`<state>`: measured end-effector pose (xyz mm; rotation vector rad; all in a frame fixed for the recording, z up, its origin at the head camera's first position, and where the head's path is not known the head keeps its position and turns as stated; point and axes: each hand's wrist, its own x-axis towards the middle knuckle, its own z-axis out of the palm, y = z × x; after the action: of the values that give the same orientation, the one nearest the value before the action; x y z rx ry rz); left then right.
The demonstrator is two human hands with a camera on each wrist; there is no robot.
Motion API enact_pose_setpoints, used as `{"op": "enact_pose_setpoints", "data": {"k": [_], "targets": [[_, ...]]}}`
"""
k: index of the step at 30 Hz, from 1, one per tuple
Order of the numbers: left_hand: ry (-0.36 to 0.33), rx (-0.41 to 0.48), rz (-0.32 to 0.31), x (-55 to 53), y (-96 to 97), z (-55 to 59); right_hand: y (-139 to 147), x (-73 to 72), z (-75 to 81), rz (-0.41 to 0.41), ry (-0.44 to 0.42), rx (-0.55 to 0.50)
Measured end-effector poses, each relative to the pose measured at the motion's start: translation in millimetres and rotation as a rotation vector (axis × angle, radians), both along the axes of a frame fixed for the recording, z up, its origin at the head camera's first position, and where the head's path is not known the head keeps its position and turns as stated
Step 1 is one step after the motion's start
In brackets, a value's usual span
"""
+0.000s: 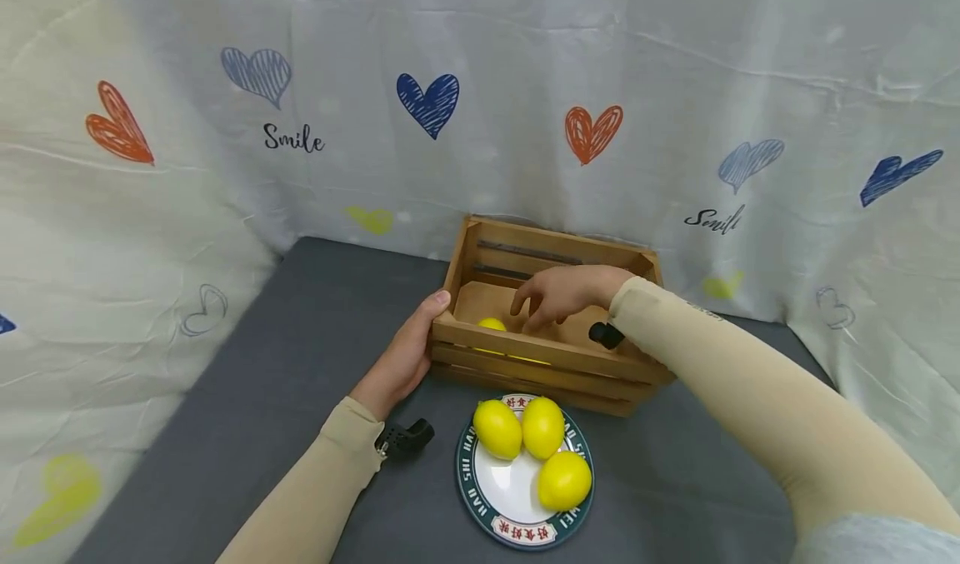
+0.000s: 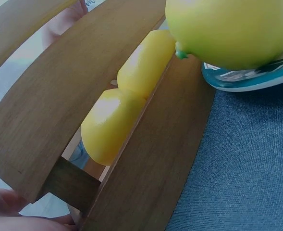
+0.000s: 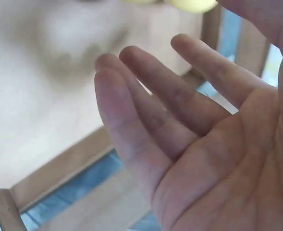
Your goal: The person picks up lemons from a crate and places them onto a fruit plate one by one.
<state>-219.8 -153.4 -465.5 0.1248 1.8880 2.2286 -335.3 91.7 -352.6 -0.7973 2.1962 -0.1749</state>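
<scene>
My left hand (image 1: pixel 408 349) grips the front left corner of a slatted wooden crate (image 1: pixel 540 364), its thumb up at the rim; in the left wrist view some fingers (image 2: pixel 6 209) show at the crate's end. Inside the crate, a lemon (image 1: pixel 492 324) shows near the front left. Through the slat gap, the left wrist view shows two lemons (image 2: pixel 110 127) side by side. My right hand (image 1: pixel 562 293) reaches down into the crate, right of the lemon. Its fingers (image 3: pixel 175 96) are loosely bent and apart, with nothing held.
In front of the crate stands a round plate (image 1: pixel 504 489) with a green patterned rim, bearing three lemons (image 1: pixel 564 481). The dark tabletop (image 1: pixel 300 339) spreads around it. Behind the crate hangs a pale cloth (image 1: pixel 495 39) printed with hearts.
</scene>
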Motion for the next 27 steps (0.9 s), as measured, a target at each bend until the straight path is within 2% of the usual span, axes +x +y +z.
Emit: {"op": "enact_pose_setpoints", "data": {"k": [10, 17, 27], "targets": [[0.000, -0.008, 0.005, -0.9, -0.3, -1.5, -8, 1.4, -16.1, -0.034, -0.133, 0.040], [-0.010, -0.022, 0.010, 0.0, -0.7, -1.4, -11, 7.5, -17.6, -0.049, -0.142, 0.064], [-0.020, -0.036, 0.009, 0.8, -1.4, -1.0, -12, 10.0, -16.6, -0.016, -0.147, 0.083]]}}
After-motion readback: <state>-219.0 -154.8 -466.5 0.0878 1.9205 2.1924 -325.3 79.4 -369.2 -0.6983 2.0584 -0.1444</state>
